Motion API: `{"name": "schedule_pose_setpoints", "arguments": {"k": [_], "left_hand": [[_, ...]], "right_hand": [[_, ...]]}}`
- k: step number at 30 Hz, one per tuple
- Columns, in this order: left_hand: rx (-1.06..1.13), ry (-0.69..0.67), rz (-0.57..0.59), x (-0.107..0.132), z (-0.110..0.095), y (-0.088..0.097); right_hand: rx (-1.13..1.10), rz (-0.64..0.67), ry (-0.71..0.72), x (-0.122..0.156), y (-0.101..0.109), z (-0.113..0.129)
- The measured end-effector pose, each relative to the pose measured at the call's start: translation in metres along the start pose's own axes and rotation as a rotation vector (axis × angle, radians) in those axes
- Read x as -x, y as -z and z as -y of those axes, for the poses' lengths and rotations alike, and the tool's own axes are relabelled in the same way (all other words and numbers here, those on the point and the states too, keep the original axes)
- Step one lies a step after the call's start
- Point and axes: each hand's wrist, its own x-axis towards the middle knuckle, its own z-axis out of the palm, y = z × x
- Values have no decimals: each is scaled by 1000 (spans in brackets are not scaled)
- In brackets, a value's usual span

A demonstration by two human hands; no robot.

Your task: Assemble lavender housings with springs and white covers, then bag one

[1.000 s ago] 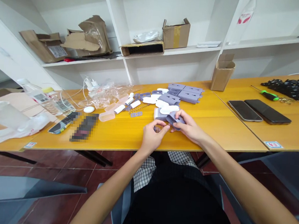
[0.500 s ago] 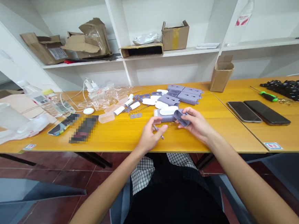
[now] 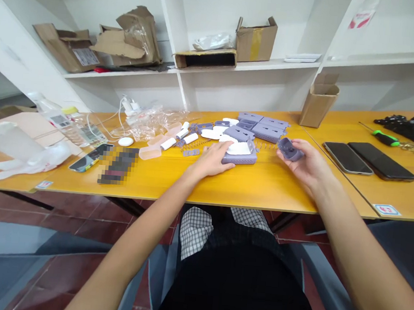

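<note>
Shifted rightward, the right hand clasps a hollow purple shell; left hand, half-spread, hold unclear, overlaps a white-topped case.

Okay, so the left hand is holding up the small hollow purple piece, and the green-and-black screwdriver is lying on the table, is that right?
Not quite: the head view shows the right hand holding up the small hollow purple piece. The green-and-black screwdriver is indeed lying on the table.
</note>
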Motion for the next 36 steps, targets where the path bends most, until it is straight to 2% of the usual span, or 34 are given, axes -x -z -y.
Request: {"name": "schedule_pose_setpoints", "arguments": {"k": [3, 6, 10, 13, 19, 25, 32, 36], "left_hand": [[-7, 2, 33, 11, 4, 5], [73, -15, 65, 35, 9, 16], [138, 45, -3, 69, 18, 29], [94, 79, -32, 82, 22, 32], [0, 77, -55, 79, 15, 35], [3, 27, -62, 81, 10, 37], [75, -42, -170, 79, 8, 38], [68, -32, -173, 78, 9, 38]], "right_hand": [[-13, -27, 11, -3, 5, 1], [-1, -55, 24, -5, 6, 1], [81, -71, 33, -4, 5, -4], [122, -59, 17, 1, -2, -9], [174, 12, -37, 14, -17, -16], [197, 4, -35, 13, -17, -18], [208, 48, -42, 17, -22, -20], [188, 76, -47, 18, -23, -18]]}}
